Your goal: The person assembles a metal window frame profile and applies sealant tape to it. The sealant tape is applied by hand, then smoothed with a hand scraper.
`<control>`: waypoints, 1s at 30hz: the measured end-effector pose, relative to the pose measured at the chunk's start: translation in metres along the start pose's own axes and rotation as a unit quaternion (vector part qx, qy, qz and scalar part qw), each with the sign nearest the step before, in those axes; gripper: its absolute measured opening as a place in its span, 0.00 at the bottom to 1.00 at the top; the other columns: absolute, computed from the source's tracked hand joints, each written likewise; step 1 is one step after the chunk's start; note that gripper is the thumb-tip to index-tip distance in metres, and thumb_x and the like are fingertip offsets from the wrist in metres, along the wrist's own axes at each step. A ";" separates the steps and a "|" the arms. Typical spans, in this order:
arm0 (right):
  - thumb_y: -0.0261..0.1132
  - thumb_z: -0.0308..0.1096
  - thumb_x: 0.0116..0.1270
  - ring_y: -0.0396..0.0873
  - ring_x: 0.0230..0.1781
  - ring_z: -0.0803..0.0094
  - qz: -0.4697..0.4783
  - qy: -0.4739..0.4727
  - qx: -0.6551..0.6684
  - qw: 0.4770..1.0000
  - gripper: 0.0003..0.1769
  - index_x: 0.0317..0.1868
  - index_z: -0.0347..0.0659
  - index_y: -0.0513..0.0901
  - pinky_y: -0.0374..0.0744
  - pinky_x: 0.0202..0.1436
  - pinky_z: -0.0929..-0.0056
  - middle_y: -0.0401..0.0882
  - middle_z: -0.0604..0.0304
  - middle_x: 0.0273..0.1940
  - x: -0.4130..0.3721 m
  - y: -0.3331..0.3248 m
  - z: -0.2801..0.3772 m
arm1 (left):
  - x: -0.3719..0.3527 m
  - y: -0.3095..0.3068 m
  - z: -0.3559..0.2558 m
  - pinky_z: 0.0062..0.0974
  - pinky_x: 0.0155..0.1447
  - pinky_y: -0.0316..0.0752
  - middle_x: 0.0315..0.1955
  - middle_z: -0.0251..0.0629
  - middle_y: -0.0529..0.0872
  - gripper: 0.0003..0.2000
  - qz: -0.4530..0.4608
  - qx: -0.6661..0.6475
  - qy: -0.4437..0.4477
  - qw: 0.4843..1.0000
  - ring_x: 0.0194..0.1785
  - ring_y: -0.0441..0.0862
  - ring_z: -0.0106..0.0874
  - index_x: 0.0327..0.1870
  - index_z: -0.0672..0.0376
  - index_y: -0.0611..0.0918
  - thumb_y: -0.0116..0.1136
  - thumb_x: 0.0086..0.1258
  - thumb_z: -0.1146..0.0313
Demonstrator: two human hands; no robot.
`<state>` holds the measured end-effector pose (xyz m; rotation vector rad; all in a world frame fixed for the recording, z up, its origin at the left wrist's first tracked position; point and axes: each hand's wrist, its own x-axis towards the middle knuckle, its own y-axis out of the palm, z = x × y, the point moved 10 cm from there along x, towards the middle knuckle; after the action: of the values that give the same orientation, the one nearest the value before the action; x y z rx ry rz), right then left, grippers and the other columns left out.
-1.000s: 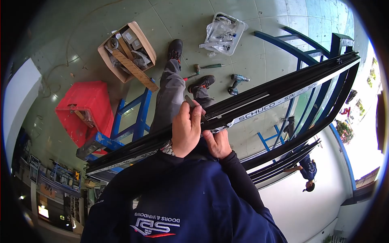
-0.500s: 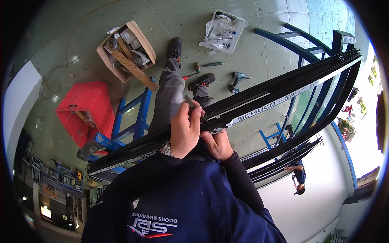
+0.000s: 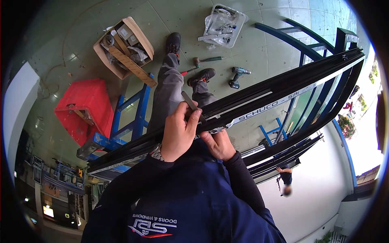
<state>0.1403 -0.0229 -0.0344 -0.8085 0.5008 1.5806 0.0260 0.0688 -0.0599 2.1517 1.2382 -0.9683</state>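
Black frame [image 3: 302, 82] spans the space in front of the torso [image 3: 174, 186], long axis slanting lower left to upper right in view. Left stretch sits over a blue trestle [image 3: 142, 108]; right stretch reaches a dark blue stand [image 3: 283, 39]. White tape [image 3: 265, 109] lettered SCHUCO - SPI runs along the frame's torso-side edge.

Left hand [image 3: 178, 131]: closed, flat grey bar [image 3: 189, 100] pinched between thumb and curled fingers; watch [image 3: 156, 153] on that wrist. Bar's long axis cuts across the frame's, not along it. Upper end sticks out past the fingers toward the trouser legs [image 3: 166, 85]; lower end points down-right into the frame. Touching looks likely, too dark to confirm.

Right hand [image 3: 222, 146]: just beside the left, at the taped edge. Thumb on top, by a crumpled silvery bit [image 3: 219, 130]; other fingers mostly hidden, so can't say whether it grips the frame, grips that bit, or only rests.

Key relation: frame lies right at both hands, running off to either side of them. Bar's lower end is near both thumbs, left hand nearer since it holds the bar; right hand nearer the lettered stretch of tape.

Floor [image 3: 263, 62] beyond frame: drill [image 3: 239, 72], green-handled hammer [image 3: 210, 59] near the shoes [image 3: 173, 42].
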 end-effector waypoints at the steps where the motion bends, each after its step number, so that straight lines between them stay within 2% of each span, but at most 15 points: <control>1: 0.57 0.57 0.81 0.81 0.51 0.37 -0.001 -0.004 -0.008 1.000 0.29 0.58 0.36 0.83 0.79 0.57 0.51 0.85 0.42 0.47 0.000 0.000 0.001 | -0.001 0.000 -0.002 0.27 0.47 0.81 0.39 0.44 0.90 0.10 -0.004 0.021 0.010 1.000 0.43 0.88 0.27 0.54 0.68 0.78 0.57 0.83 0.70; 5: 0.56 0.57 0.82 0.81 0.49 0.36 -0.050 -0.021 0.023 0.998 0.28 0.57 0.37 0.83 0.79 0.54 0.50 0.85 0.42 0.45 0.000 0.000 0.009 | 0.001 0.004 0.000 0.30 0.45 0.80 0.37 0.47 0.90 0.10 -0.040 0.089 0.067 0.993 0.41 0.90 0.33 0.51 0.69 0.79 0.58 0.82 0.69; 8: 0.57 0.57 0.81 0.82 0.49 0.37 0.020 0.007 -0.043 0.999 0.28 0.57 0.38 0.83 0.79 0.52 0.49 0.85 0.42 0.45 -0.004 0.005 -0.006 | 0.000 0.003 -0.003 0.31 0.43 0.81 0.37 0.49 0.89 0.09 -0.043 0.082 0.069 0.993 0.40 0.91 0.36 0.49 0.69 0.79 0.57 0.83 0.69; 11: 0.58 0.58 0.80 0.82 0.47 0.37 -0.028 -0.030 -0.039 0.998 0.28 0.56 0.39 0.83 0.79 0.50 0.49 0.85 0.43 0.44 0.002 -0.002 0.009 | -0.001 0.001 -0.008 0.32 0.42 0.81 0.35 0.49 0.89 0.09 -0.056 0.086 0.066 0.993 0.39 0.91 0.37 0.47 0.69 0.79 0.56 0.83 0.70; 19: 0.58 0.60 0.79 0.83 0.45 0.38 -0.054 -0.020 -0.021 0.998 0.28 0.53 0.40 0.85 0.80 0.48 0.50 0.86 0.45 0.41 -0.002 0.000 0.005 | -0.003 0.002 -0.005 0.29 0.43 0.81 0.33 0.45 0.90 0.09 -0.054 0.058 0.042 0.996 0.39 0.91 0.32 0.48 0.68 0.79 0.56 0.83 0.68; 21: 0.59 0.60 0.79 0.83 0.43 0.39 -0.074 -0.034 -0.017 0.997 0.28 0.51 0.39 0.85 0.80 0.46 0.50 0.85 0.44 0.40 -0.003 0.000 0.000 | 0.000 0.005 -0.010 0.28 0.41 0.80 0.32 0.43 0.90 0.10 -0.055 0.047 0.063 0.995 0.37 0.89 0.29 0.48 0.68 0.79 0.56 0.84 0.67; 23: 0.59 0.59 0.79 0.82 0.43 0.39 -0.055 -0.014 0.003 0.998 0.28 0.51 0.39 0.84 0.79 0.46 0.50 0.85 0.43 0.40 -0.006 0.005 -0.008 | -0.002 0.003 -0.013 0.27 0.39 0.78 0.30 0.41 0.89 0.10 -0.066 0.034 0.089 0.993 0.33 0.86 0.27 0.48 0.67 0.80 0.56 0.84 0.67; 26: 0.60 0.58 0.79 0.82 0.43 0.39 -0.031 0.010 0.025 0.999 0.28 0.50 0.37 0.84 0.79 0.46 0.50 0.85 0.43 0.40 -0.008 0.009 -0.014 | -0.006 0.000 -0.012 0.27 0.35 0.72 0.28 0.39 0.87 0.12 -0.029 0.103 0.030 0.994 0.30 0.81 0.23 0.45 0.67 0.81 0.55 0.85 0.65; 29: 0.62 0.57 0.78 0.83 0.43 0.40 -0.032 0.014 0.063 0.997 0.27 0.50 0.36 0.83 0.79 0.46 0.52 0.85 0.43 0.40 -0.007 0.008 -0.015 | -0.014 0.004 -0.013 0.30 0.35 0.70 0.27 0.38 0.85 0.15 0.026 0.140 0.020 0.990 0.30 0.79 0.27 0.40 0.66 0.83 0.56 0.84 0.61; 30: 0.62 0.56 0.78 0.83 0.43 0.40 -0.033 0.013 0.080 0.996 0.27 0.50 0.36 0.83 0.80 0.47 0.52 0.85 0.43 0.40 -0.007 0.009 -0.015 | -0.015 0.005 -0.016 0.31 0.37 0.71 0.27 0.39 0.84 0.16 0.034 0.157 0.050 0.986 0.31 0.79 0.28 0.40 0.66 0.83 0.57 0.84 0.60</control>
<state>0.1347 -0.0397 -0.0400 -0.7166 0.6066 1.4516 0.0310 0.0697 -0.0382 2.4933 1.1094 -1.1001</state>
